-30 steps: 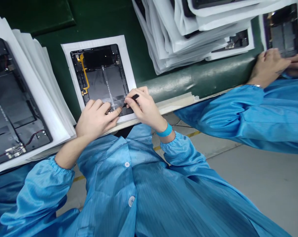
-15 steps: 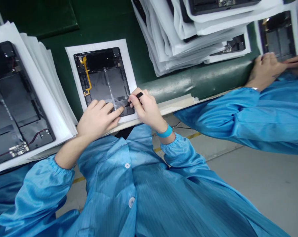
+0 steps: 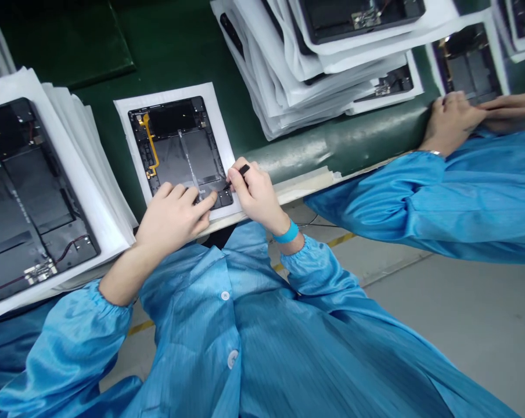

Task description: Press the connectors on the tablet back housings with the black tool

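Note:
An opened tablet housing point(image 3: 166, 151) lies on a white sheet point(image 3: 225, 130) at the bench edge, with a yellow flex cable point(image 3: 151, 145) along its left side and a thin grey strip down its middle. My left hand point(image 3: 171, 216) rests over the housing's lower edge, fingers stretched out, the index fingertip touching near the lower right corner. Pinched between the fingers of my right hand point(image 3: 254, 191) is a slim black tool point(image 3: 244, 169). Its tip points down-left into the housing, close to my left index finger; its exact kind is hard to make out.
At left, another opened tablet housing point(image 3: 31, 191) tops a stack of white sheets point(image 3: 90, 157). A tall stack of sheets and housings point(image 3: 284, 98) stands at the back right. A co-worker's hand point(image 3: 449, 123) is on a further housing point(image 3: 471, 69) at right.
The view has shifted slightly, so the bench items sit a little lower and the right-hand stack farther left. Both my hands keep nearly the same place on the housing.

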The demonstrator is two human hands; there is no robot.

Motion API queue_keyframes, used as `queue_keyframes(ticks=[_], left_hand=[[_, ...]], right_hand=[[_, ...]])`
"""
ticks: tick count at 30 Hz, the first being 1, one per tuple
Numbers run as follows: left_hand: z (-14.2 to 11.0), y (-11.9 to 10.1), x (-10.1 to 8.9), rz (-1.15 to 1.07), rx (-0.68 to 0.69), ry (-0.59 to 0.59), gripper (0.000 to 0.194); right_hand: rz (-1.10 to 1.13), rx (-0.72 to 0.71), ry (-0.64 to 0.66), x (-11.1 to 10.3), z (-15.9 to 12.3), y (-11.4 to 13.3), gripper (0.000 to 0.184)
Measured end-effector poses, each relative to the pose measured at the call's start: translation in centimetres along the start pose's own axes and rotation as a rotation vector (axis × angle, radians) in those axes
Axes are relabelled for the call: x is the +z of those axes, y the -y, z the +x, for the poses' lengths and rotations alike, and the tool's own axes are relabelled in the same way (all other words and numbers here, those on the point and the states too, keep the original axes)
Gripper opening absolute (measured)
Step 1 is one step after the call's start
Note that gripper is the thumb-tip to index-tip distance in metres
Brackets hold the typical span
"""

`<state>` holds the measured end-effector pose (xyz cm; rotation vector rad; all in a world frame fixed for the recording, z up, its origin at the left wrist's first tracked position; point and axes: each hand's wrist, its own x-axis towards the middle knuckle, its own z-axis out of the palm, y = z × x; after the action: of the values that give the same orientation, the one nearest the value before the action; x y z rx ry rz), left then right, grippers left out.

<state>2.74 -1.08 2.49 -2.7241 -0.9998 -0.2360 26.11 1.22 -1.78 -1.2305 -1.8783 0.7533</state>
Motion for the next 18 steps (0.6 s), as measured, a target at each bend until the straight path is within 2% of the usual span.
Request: queue_keyframes(ticks=[4, 10, 13, 18], left_hand=[[0.5, 0.0, -0.4, 0.007, 0.005, 0.072, 0.029], [2.6, 1.0, -2.8, -0.041, 0.05, 0.385, 0.028], [4.4, 2.2, -3.7, 0.0, 0.134, 0.407, 0.017], [7.6, 4.2, -4.3, -0.008, 0.279, 0.47, 0.016]], right_hand=[[0.019, 0.028, 0.015, 0.0, 0.0, -0.2, 0.047], [0.102, 0.142, 0.051, 0.0, 0.7, 0.3, 0.043], [0.114, 0.105, 0.025, 0.1, 1.2, 0.6, 0.043], [0.213, 0.131, -0.023, 0.3, 2.0, 0.2, 0.051]])
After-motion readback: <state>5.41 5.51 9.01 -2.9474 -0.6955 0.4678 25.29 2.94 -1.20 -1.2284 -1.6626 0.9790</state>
